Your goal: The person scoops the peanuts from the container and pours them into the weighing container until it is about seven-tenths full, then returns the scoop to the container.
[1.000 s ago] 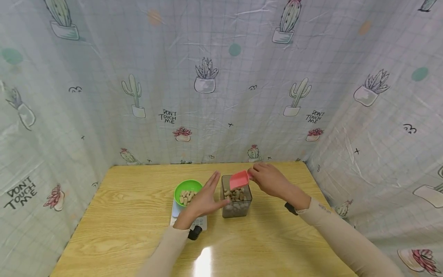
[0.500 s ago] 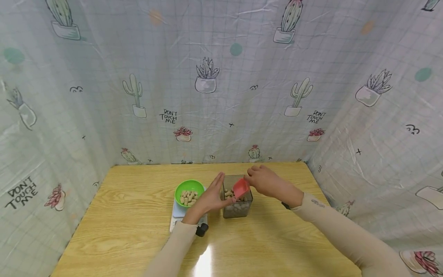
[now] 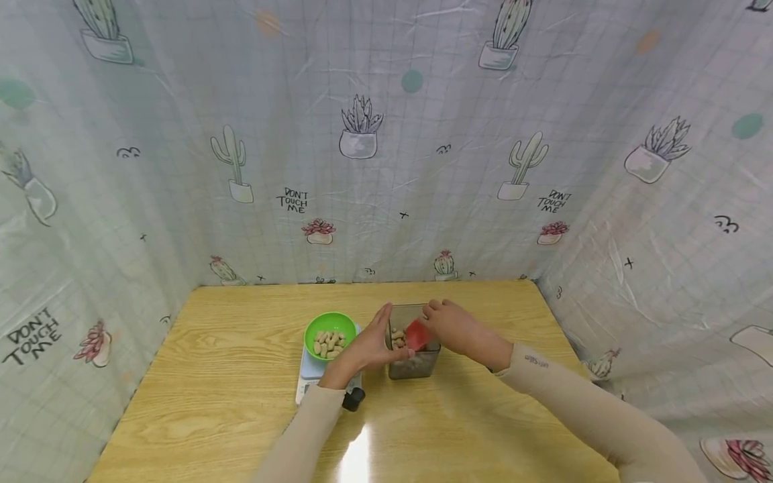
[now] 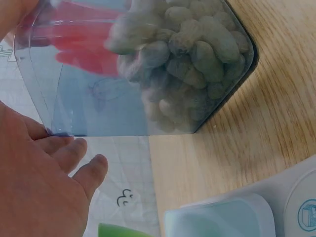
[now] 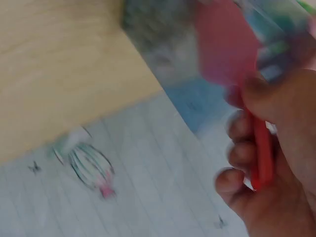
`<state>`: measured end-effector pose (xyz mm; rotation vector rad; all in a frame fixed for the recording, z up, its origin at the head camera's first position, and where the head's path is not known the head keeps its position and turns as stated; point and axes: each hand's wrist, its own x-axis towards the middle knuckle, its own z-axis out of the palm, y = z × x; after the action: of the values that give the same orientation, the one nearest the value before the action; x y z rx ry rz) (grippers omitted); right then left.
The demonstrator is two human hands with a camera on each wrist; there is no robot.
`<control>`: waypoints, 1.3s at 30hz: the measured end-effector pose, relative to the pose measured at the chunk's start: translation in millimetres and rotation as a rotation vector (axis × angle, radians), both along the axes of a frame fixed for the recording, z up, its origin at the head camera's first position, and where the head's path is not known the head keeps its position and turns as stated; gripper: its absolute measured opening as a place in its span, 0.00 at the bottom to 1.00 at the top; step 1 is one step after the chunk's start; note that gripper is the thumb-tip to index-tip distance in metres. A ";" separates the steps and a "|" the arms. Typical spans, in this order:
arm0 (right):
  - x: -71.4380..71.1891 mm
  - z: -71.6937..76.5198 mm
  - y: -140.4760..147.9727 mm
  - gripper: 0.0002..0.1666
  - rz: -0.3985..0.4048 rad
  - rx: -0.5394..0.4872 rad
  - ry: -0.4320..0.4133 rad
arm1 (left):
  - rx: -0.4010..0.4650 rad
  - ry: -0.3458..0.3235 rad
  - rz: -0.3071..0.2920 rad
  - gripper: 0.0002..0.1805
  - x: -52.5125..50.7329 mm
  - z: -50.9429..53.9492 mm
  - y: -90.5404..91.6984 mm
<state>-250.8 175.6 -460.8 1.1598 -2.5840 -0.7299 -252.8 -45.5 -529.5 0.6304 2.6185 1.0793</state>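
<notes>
Gripping handle of red plastic scoop (image 3: 417, 334) in right hand (image 3: 457, 329), fingers curled round it. Holding scoop head down inside grey-tinted clear square-sided plastic container (image 3: 413, 371), at the tan unshelled peanuts (image 4: 197, 54). Resting left hand (image 3: 366, 347) against container's left side, fingers extended, thumb spread at near rim. Have round green bowl (image 3: 329, 323), more peanuts inside, on flat white-and-pale-blue scale (image 3: 312, 368), left of container on yellowish wood-grain surface (image 3: 229, 369).
</notes>
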 end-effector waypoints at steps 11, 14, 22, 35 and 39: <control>-6.5 -16.2 -2.5 0.14 0.091 -0.177 -0.007 | 0.012 -0.005 0.027 0.66 2.3 -2.2 1.0; -6.9 -17.8 -4.9 0.13 0.066 -0.173 0.009 | 0.015 -0.016 0.030 0.66 2.4 -2.0 0.0; -15.2 -22.0 -7.5 0.10 0.112 -0.232 -0.028 | 0.028 -0.001 0.028 0.65 1.8 0.1 -3.1; -17.3 -19.2 -15.1 0.09 0.148 -0.228 -0.054 | 0.019 -0.026 0.021 0.66 2.7 -1.6 -4.1; -18.6 -15.5 -5.6 0.06 0.110 -0.332 -0.194 | 0.017 -0.024 0.023 0.66 4.7 0.6 -3.7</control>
<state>-269.4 170.0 -476.3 1.3015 -2.6329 -0.1604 -248.1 -49.3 -528.9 0.5891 2.6053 1.1098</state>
